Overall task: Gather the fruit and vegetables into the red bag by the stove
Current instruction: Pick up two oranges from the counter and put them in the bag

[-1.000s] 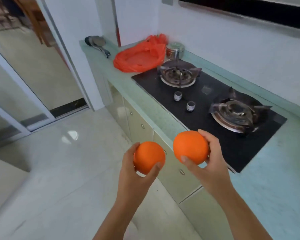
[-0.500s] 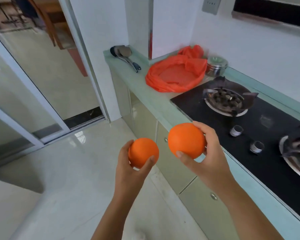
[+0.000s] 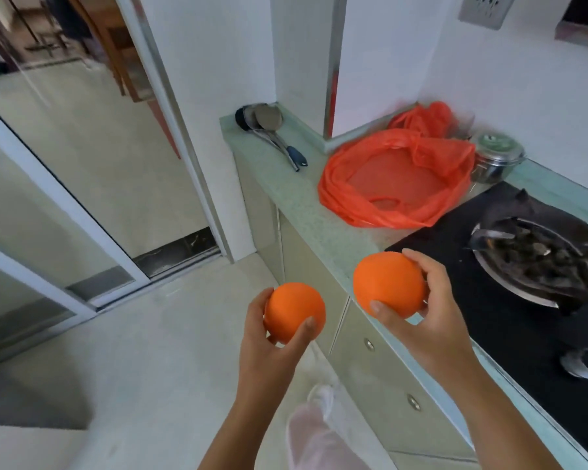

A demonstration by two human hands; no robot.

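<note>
My left hand (image 3: pixel 267 347) grips a small orange (image 3: pixel 294 312) over the floor, in front of the cabinets. My right hand (image 3: pixel 428 317) grips a larger orange (image 3: pixel 387 283) above the counter's front edge, beside the stove's near corner. The red plastic bag (image 3: pixel 394 181) lies open and flat on the pale green counter (image 3: pixel 306 205), left of the black gas stove (image 3: pixel 510 300). Both oranges are well short of the bag. Nothing is visible inside the bag.
Ladles and a spatula (image 3: pixel 269 130) lie at the counter's far left end. A steel lidded pot (image 3: pixel 496 156) stands behind the bag by the wall. A burner (image 3: pixel 530 259) and a stove knob (image 3: pixel 581 362) are to the right. A glass sliding door (image 3: pixel 65 164) is on the left.
I have moved closer to the bag end of the counter, so the bag now looms larger and nearer. Both hands still hold their oranges in the same way.
</note>
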